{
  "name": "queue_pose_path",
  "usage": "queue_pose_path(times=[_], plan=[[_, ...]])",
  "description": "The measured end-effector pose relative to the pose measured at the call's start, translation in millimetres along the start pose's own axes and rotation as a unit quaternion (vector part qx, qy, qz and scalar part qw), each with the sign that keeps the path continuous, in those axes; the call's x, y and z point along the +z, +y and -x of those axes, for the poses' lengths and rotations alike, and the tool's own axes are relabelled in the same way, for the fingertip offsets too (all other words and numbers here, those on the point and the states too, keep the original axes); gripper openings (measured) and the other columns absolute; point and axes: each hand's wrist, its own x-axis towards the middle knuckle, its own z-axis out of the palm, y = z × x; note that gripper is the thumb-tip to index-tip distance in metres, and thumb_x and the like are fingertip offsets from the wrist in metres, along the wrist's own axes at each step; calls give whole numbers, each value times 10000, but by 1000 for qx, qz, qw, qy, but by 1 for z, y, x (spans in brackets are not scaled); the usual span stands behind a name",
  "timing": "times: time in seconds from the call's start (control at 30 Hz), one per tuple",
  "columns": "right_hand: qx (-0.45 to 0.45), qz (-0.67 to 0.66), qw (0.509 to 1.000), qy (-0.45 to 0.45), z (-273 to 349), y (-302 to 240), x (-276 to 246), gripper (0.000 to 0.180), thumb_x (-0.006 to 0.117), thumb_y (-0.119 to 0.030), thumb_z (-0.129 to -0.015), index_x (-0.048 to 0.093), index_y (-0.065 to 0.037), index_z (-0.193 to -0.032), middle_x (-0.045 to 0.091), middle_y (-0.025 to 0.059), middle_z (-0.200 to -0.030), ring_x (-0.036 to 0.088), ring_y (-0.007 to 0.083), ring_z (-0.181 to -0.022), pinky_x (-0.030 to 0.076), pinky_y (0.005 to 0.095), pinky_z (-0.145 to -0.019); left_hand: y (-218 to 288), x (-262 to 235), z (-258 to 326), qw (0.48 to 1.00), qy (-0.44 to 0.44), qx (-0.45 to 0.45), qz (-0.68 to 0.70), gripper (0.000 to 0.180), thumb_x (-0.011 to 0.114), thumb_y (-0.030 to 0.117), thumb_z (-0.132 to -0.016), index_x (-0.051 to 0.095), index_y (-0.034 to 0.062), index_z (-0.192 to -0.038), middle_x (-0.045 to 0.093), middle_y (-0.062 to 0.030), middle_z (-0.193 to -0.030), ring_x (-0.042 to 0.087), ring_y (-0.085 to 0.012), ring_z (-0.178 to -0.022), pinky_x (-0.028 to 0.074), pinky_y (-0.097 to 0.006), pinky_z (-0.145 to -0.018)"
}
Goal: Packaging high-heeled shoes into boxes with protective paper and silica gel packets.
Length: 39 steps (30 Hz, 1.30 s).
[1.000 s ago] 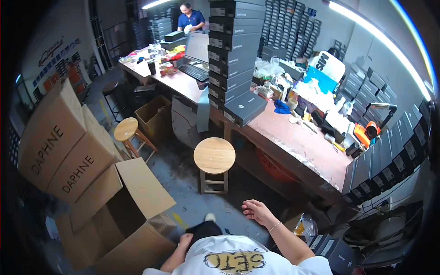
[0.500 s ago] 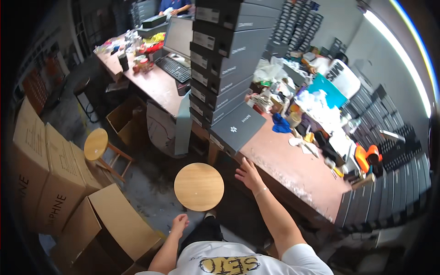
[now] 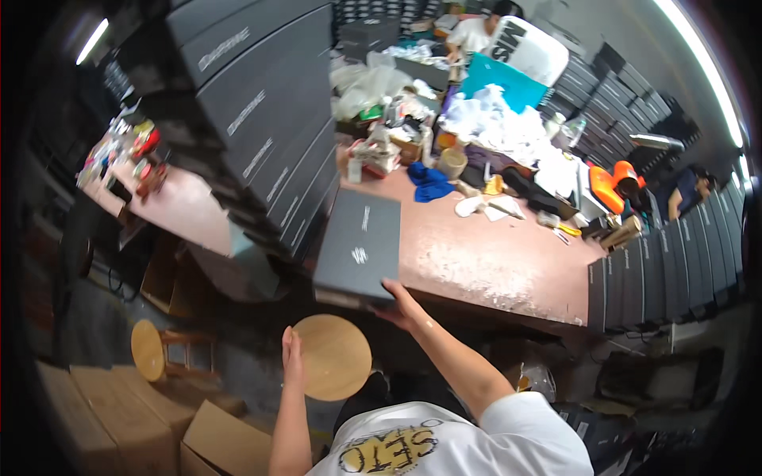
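Observation:
A dark grey shoe box (image 3: 361, 246) with a pale emblem on its lid lies at the near edge of the workbench (image 3: 492, 270), beside a tall stack of similar boxes (image 3: 262, 119). At the box's near right corner is my right hand (image 3: 399, 304), its thumb on the lid and its fingers below, partly hidden. My left hand (image 3: 292, 357) is raised with fingers stretched out, nothing in it, in front of the left edge of a round wooden stool (image 3: 337, 361).
Blue cloth (image 3: 431, 182), white paper and loose items crowd the bench's far side. Dark boxes (image 3: 667, 270) line its right end. A second stool (image 3: 148, 351) and brown cartons (image 3: 119, 412) stand at lower left. People work farther back, one in a white shirt (image 3: 472, 38).
The view has turned to the right. My right hand has reached the shoe box and taken its corner. My left hand has risen toward the stool, with its curled fingers now stretched out.

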Motion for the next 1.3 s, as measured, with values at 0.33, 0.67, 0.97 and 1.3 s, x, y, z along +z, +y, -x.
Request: queue_pose_path(times=[0.33, 0.67, 0.97, 1.3], plan=[[-71, 129, 986, 72, 212, -97, -175, 655, 630, -301, -866, 316, -126, -1414, 491, 89, -1290, 552, 244, -1087, 525, 451, -815, -43, 282, 38, 907, -393, 73, -131, 669, 322, 485, -988, 348, -51, -1386, 403, -195, -1419, 332, -283, -1349, 243, -349, -1106], [54, 247, 955, 156, 155, -178, -295, 582, 666, -414, -845, 540, 50, -1174, 619, 130, -1082, 619, 189, -933, 517, 360, -831, -48, 402, 39, 908, -321, -269, -6, 482, 595, 399, -903, 557, 21, -1199, 571, -106, -1185, 515, -227, -1116, 414, -378, -958], [-220, 251, 918, 216, 177, -202, -166, 416, 656, -278, -869, 539, 60, -1082, 628, 148, -995, 631, 264, -860, 511, 345, -780, 29, 372, 37, 923, -366, 23, -117, 653, 653, 268, -880, 344, 40, -1408, 365, -128, -1444, 318, -237, -1356, 251, -372, -1096], [-200, 574, 688, 396, 156, -137, -271, 842, 793, -256, -702, 342, -8, -1368, 457, 311, -1274, 458, 450, -1165, 380, 496, -959, 18, 348, -76, 763, -328, 338, -443, 681, 702, 228, -813, 370, -27, -1350, 420, -271, -1333, 412, -403, -1243, 355, -433, -1046]])
